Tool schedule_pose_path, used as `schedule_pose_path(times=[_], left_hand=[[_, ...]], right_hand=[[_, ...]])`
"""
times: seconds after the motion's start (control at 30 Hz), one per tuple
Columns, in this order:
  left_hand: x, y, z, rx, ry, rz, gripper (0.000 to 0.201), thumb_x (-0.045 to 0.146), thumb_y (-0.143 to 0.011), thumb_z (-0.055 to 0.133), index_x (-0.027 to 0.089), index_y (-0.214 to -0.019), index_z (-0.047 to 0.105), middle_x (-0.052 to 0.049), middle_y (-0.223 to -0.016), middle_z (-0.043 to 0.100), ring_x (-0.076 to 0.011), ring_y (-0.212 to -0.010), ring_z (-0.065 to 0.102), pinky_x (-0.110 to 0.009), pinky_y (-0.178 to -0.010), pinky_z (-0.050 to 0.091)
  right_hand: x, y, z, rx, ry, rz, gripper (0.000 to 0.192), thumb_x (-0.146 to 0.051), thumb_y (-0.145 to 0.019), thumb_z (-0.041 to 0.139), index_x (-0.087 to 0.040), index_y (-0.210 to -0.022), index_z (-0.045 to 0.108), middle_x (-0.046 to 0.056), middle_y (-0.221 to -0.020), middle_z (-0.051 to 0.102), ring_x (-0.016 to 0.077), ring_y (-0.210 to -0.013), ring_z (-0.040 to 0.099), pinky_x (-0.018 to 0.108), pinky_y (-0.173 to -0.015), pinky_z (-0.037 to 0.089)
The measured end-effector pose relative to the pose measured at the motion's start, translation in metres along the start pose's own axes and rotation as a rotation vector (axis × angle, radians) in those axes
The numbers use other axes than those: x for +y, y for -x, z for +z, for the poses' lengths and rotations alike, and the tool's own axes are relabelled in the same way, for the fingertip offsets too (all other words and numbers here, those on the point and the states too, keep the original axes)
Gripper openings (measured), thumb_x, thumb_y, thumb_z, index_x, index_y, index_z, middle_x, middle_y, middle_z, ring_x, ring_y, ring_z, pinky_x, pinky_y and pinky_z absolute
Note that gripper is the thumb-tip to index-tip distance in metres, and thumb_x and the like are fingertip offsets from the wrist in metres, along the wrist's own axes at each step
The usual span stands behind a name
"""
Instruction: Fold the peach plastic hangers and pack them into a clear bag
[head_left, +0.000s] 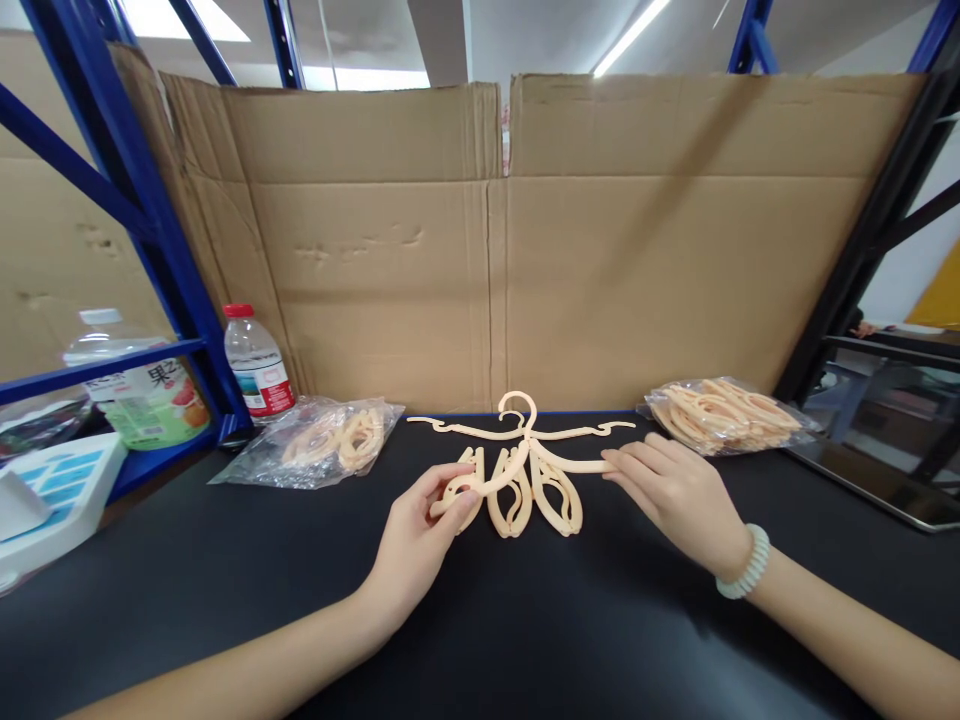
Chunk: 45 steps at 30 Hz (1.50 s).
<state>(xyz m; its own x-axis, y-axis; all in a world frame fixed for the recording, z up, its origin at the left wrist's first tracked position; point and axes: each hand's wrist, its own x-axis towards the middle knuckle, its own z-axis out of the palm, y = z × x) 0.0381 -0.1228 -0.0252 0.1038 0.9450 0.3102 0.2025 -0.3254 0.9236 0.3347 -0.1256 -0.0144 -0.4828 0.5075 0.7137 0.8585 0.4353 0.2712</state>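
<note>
A cream plastic folding clothes hanger (574, 464) is spread open between my two hands, its hook pointing up. My left hand (416, 545) pinches the end of its left arm between thumb and fingers. On the other side, my right hand (679, 500) grips the tip of the right arm. Just behind lies a second opened hanger (581, 433) on the black table (525, 640). Several folded hangers (511, 525) rest on the table under and between my hands; the leftmost is partly hidden by my left hand.
Clear bags of folded hangers lie at the left (330, 445) and right (724, 415). A red-capped bottle (259, 365) stands behind the left bag. A white and blue tray (56, 490) sits far left. Cardboard (675, 260) walls off the back, with blue rack posts (161, 230) beside it.
</note>
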Motion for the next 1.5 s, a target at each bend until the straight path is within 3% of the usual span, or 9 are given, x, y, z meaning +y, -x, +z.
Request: schedule_pose_path(times=[0.13,0.33,0.57,0.77,0.87,1.0,1.23,1.4,1.5], left_hand=[[0.001,0.001,0.000,0.019,-0.007,0.006,0.035,0.045,-0.079,0.064,0.020,-0.104,0.065,-0.003,-0.091,0.071,-0.0166,-0.074,0.063,-0.024,-0.063,0.048],[-0.002,0.000,-0.001,0.022,0.022,0.005,0.040,0.047,-0.080,0.063,0.019,-0.108,0.062,-0.004,-0.089,0.070,-0.0163,-0.072,0.062,-0.023,-0.059,0.046],[-0.001,-0.001,-0.001,0.051,0.075,-0.009,0.039,0.044,-0.081,0.064,0.018,-0.110,0.058,-0.005,-0.098,0.067,-0.0165,-0.081,0.063,-0.024,-0.066,0.048],[0.005,0.001,0.003,0.101,0.145,0.007,0.045,0.042,-0.080,0.067,0.021,-0.115,0.050,-0.002,-0.094,0.066,-0.0169,-0.085,0.065,-0.025,-0.072,0.050],[0.009,0.002,0.003,0.163,0.192,0.009,0.048,0.039,-0.075,0.073,0.021,-0.114,0.051,0.000,-0.088,0.067,-0.0158,-0.081,0.065,-0.024,-0.070,0.050],[0.012,0.000,0.001,0.226,0.308,-0.048,0.053,0.036,-0.069,0.079,0.020,-0.114,0.054,0.000,-0.085,0.069,-0.0150,-0.083,0.064,-0.022,-0.073,0.050],[0.016,0.000,0.005,0.130,0.434,-0.163,0.054,0.033,-0.068,0.081,0.017,-0.114,0.057,-0.005,-0.090,0.071,-0.0164,-0.084,0.066,-0.024,-0.075,0.053],[0.023,0.011,0.016,-0.110,0.369,-0.189,0.033,0.035,-0.071,0.078,0.013,-0.093,0.066,-0.009,-0.090,0.072,-0.0208,-0.084,0.067,-0.029,-0.073,0.056],[0.023,0.018,0.021,-0.182,0.297,-0.122,0.030,0.035,-0.073,0.076,0.013,-0.092,0.067,-0.009,-0.088,0.070,-0.0206,-0.083,0.065,-0.029,-0.068,0.057]], right_hand=[[-0.005,0.000,-0.002,0.057,0.216,-0.020,0.030,-0.025,-0.101,0.040,-0.016,-0.094,0.068,0.006,-0.092,0.072,0.0150,-0.059,0.060,0.029,-0.054,0.039],[-0.007,-0.001,-0.003,0.066,0.222,-0.030,0.028,-0.021,-0.099,0.040,-0.015,-0.097,0.068,0.012,-0.117,0.066,0.0204,-0.080,0.066,0.030,-0.060,0.049],[-0.010,-0.001,0.002,0.131,-0.458,0.163,0.024,-0.018,-0.095,0.050,-0.020,-0.117,0.058,0.012,-0.123,0.057,0.0220,-0.101,0.061,0.032,-0.076,0.057],[-0.002,-0.003,0.008,0.054,-1.094,0.491,0.027,-0.030,-0.084,0.066,-0.022,-0.110,0.063,0.009,-0.111,0.061,0.0179,-0.079,0.060,0.029,-0.059,0.059],[0.004,-0.005,0.009,0.017,-1.256,0.593,0.026,-0.033,-0.079,0.071,-0.020,-0.101,0.068,0.010,-0.109,0.064,0.0185,-0.079,0.062,0.031,-0.064,0.058],[0.007,-0.005,0.008,0.019,-1.360,0.671,0.032,-0.034,-0.077,0.074,-0.020,-0.105,0.067,0.010,-0.110,0.066,0.0241,-0.099,0.062,0.035,-0.078,0.055],[-0.005,-0.005,0.006,0.016,-1.537,0.712,0.036,-0.031,-0.076,0.076,-0.022,-0.109,0.064,0.009,-0.109,0.066,0.0219,-0.104,0.060,0.034,-0.086,0.052],[-0.028,-0.008,0.002,-0.133,-1.662,0.710,0.047,-0.030,-0.079,0.074,-0.022,-0.120,0.052,0.007,-0.099,0.070,0.0195,-0.094,0.065,0.035,-0.085,0.053],[-0.039,-0.008,-0.002,-0.171,-1.708,0.685,0.038,-0.029,-0.081,0.073,-0.024,-0.109,0.048,0.003,-0.089,0.070,0.0172,-0.082,0.066,0.032,-0.076,0.054]])
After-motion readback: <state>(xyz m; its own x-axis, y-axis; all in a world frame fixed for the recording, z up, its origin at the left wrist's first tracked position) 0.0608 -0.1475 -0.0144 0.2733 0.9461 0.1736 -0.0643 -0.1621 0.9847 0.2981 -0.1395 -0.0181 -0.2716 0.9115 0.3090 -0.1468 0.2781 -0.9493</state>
